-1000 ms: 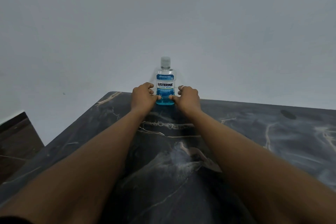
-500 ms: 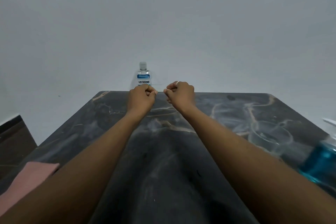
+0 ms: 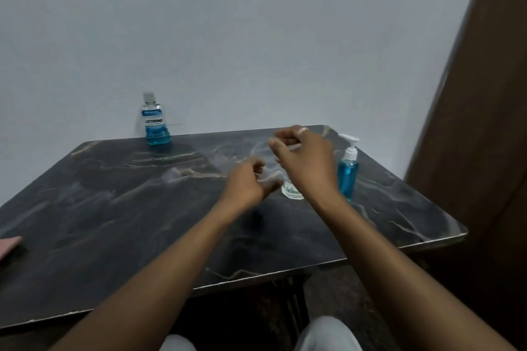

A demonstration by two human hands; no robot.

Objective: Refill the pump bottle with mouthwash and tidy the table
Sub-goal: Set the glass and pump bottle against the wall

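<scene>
The mouthwash bottle [image 3: 155,122], clear with a blue label and a little blue liquid at the bottom, stands capped at the table's far left edge by the wall. On the right side of the table is the pump bottle [image 3: 348,175], blue liquid inside and a white pump on top. A clear glass [image 3: 292,192] sits just left of it, mostly hidden behind my hands. My left hand [image 3: 251,184] hovers over the table left of the glass, fingers loosely curled, holding nothing. Above the glass is my right hand [image 3: 306,161], also loosely curled and empty.
The dark marble-patterned table [image 3: 114,222] stands against a pale wall. A pink cloth [image 3: 8,245] lies at its left edge. A brown wooden panel [image 3: 484,137] rises at the right. My knees show under the near table edge.
Both hands let go of the mouthwash bottle at the far edge and drew back to the right, over the glass. The view swung right, bringing the pump bottle fully into sight.
</scene>
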